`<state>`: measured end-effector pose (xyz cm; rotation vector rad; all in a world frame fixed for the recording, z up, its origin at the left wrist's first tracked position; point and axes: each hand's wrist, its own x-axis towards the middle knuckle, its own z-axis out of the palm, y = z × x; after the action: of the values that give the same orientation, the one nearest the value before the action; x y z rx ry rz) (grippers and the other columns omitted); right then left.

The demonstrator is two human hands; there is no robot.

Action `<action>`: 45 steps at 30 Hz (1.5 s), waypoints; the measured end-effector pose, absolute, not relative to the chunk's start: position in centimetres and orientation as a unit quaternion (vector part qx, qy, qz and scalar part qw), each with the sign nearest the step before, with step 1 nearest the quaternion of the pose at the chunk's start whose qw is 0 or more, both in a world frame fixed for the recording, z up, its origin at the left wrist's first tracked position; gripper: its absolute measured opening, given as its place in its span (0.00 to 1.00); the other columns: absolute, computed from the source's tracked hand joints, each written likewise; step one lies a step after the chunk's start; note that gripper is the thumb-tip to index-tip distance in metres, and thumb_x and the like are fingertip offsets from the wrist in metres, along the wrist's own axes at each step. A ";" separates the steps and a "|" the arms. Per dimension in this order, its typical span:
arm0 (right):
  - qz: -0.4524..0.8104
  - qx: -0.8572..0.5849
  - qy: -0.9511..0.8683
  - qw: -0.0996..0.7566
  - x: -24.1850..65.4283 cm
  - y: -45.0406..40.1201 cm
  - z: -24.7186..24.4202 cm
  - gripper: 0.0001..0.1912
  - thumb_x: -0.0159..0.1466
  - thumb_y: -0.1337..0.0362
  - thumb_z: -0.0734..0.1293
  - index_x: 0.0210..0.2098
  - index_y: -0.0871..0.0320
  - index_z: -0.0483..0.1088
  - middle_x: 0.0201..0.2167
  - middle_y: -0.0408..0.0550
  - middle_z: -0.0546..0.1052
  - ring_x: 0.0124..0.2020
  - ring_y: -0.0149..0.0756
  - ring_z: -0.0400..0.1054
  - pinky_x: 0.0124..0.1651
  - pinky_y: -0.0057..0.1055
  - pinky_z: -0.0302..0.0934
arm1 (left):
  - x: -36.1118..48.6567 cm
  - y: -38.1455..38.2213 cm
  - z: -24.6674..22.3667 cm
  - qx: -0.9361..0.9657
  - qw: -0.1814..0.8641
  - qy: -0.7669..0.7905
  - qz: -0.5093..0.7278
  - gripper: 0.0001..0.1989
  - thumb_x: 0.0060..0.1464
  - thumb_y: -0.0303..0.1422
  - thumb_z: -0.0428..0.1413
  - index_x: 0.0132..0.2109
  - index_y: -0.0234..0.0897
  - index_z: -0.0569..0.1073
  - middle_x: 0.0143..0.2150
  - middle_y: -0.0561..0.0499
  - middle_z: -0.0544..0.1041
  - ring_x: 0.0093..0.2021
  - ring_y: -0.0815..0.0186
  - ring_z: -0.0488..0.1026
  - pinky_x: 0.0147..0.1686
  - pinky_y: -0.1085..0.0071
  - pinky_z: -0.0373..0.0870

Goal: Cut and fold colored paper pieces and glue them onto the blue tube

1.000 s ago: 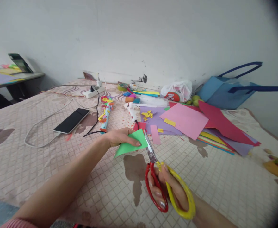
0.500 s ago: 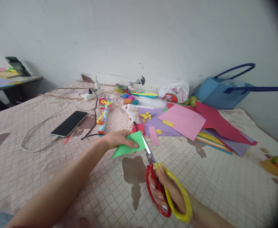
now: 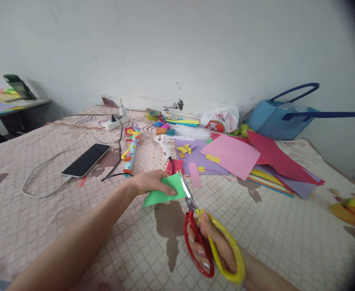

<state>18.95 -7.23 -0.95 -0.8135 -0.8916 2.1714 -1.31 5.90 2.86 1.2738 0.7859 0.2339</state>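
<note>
A piece of green paper (image 3: 162,195) is pinched in my left hand (image 3: 153,182), thumb on top and the other fingers mostly hidden behind it. My right hand (image 3: 207,242) grips a pair of scissors (image 3: 188,198) with one red handle and one yellow handle. The scissor blades point away from me and lie along the right edge of the green paper, slightly apart. Just beyond the blade tips are a small red paper piece (image 3: 174,166) and a pink paper strip (image 3: 194,175).
A phone (image 3: 86,160) on a white cable lies left, beside a decorated blue stick (image 3: 131,155). A white glue gun (image 3: 164,146) is in the middle. Coloured paper sheets (image 3: 232,155), a plastic bag (image 3: 221,118) and a blue bag (image 3: 278,119) are to the right.
The whole view has shifted slightly. Both hands keep their hold on the green paper and scissors, and the blades seem a little closer together at the paper's right edge.
</note>
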 end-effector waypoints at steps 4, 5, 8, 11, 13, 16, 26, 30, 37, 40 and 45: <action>0.830 -0.308 -0.336 0.320 19.0 -7.1 -0.9 0.27 0.59 0.40 0.54 0.26 0.60 0.62 0.14 0.36 0.60 0.11 0.21 0.52 0.14 0.19 0.52 | -1.4 6.0 2.9 0.578 0.729 0.350 0.109 0.11 0.38 0.32 0.64 0.32 0.32 0.77 0.26 0.53 0.78 0.22 0.72 0.71 0.24 0.78 0.67; 0.832 -0.306 -0.335 0.320 18.9 -7.1 -0.9 0.27 0.58 0.39 0.55 0.26 0.59 0.61 0.14 0.36 0.60 0.10 0.21 0.51 0.14 0.19 0.51 | -1.4 6.0 2.9 0.579 0.730 0.347 0.108 0.11 0.38 0.32 0.64 0.32 0.32 0.77 0.26 0.53 0.78 0.22 0.72 0.71 0.24 0.78 0.67; 0.842 -0.293 -0.324 0.316 18.8 -7.2 -0.9 0.29 0.57 0.38 0.55 0.25 0.59 0.61 0.13 0.35 0.59 0.10 0.20 0.50 0.13 0.18 0.51 | -1.6 6.1 2.9 0.585 0.729 0.340 0.104 0.11 0.39 0.33 0.64 0.32 0.32 0.77 0.26 0.53 0.77 0.22 0.72 0.71 0.24 0.78 0.67; 0.848 -0.278 -0.320 0.319 18.7 -7.2 -1.1 0.29 0.57 0.37 0.54 0.26 0.59 0.61 0.13 0.36 0.59 0.10 0.21 0.51 0.12 0.19 0.52 | -1.7 6.1 2.9 0.592 0.723 0.340 0.108 0.12 0.39 0.33 0.64 0.33 0.32 0.77 0.27 0.52 0.78 0.23 0.72 0.71 0.25 0.78 0.67; 0.852 -0.275 -0.315 0.316 18.6 -7.2 -1.2 0.29 0.56 0.37 0.55 0.26 0.59 0.61 0.13 0.36 0.59 0.10 0.21 0.51 0.13 0.19 0.52 | -1.7 6.1 2.9 0.595 0.720 0.339 0.108 0.12 0.39 0.33 0.64 0.33 0.32 0.77 0.28 0.52 0.78 0.24 0.71 0.71 0.25 0.78 0.66; 0.854 -0.275 -0.314 0.311 18.5 -7.2 -1.1 0.29 0.56 0.36 0.55 0.26 0.59 0.61 0.14 0.36 0.59 0.10 0.21 0.51 0.13 0.19 0.52 | -1.7 6.1 2.9 0.600 0.716 0.340 0.108 0.12 0.39 0.33 0.64 0.33 0.32 0.77 0.27 0.52 0.78 0.24 0.71 0.71 0.25 0.78 0.66; 0.852 -0.297 -0.308 0.303 18.3 -7.3 -0.6 0.31 0.51 0.34 0.57 0.24 0.59 0.60 0.12 0.36 0.58 0.09 0.21 0.50 0.12 0.19 0.51 | -1.7 6.1 2.8 0.613 0.706 0.340 0.105 0.11 0.38 0.34 0.64 0.31 0.33 0.77 0.25 0.53 0.77 0.23 0.71 0.71 0.23 0.78 0.65; 0.858 -0.289 -0.294 0.308 18.2 -7.4 -0.8 0.31 0.51 0.34 0.57 0.24 0.59 0.60 0.12 0.36 0.59 0.09 0.21 0.51 0.12 0.19 0.50 | -1.7 6.1 2.9 0.614 0.702 0.344 0.107 0.11 0.38 0.34 0.64 0.32 0.33 0.77 0.26 0.53 0.78 0.23 0.71 0.71 0.24 0.78 0.66; 0.849 -0.282 -0.300 0.330 17.9 -7.6 -1.1 0.30 0.52 0.35 0.57 0.25 0.59 0.62 0.14 0.38 0.60 0.11 0.22 0.52 0.14 0.20 0.53 | -1.7 6.2 2.4 0.613 0.706 0.339 0.103 0.12 0.38 0.34 0.64 0.32 0.33 0.77 0.25 0.52 0.78 0.24 0.70 0.72 0.25 0.77 0.67; 0.849 -0.279 -0.301 0.332 17.8 -7.6 -1.1 0.30 0.52 0.35 0.57 0.25 0.59 0.62 0.14 0.38 0.60 0.11 0.22 0.52 0.14 0.20 0.53 | -1.6 6.2 2.3 0.613 0.706 0.338 0.106 0.12 0.38 0.35 0.64 0.33 0.33 0.77 0.26 0.52 0.78 0.24 0.70 0.72 0.26 0.77 0.68; 0.850 -0.286 -0.295 0.330 17.8 -7.6 -1.1 0.31 0.52 0.34 0.57 0.24 0.59 0.62 0.14 0.37 0.60 0.10 0.23 0.51 0.13 0.20 0.52 | -1.5 6.0 2.5 0.616 0.705 0.333 0.111 0.12 0.39 0.35 0.64 0.33 0.32 0.77 0.26 0.52 0.78 0.24 0.70 0.72 0.25 0.78 0.68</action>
<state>17.77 -7.58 -1.13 -0.7469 -0.7717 2.2234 -1.48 5.98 2.49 1.3694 0.7399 0.2478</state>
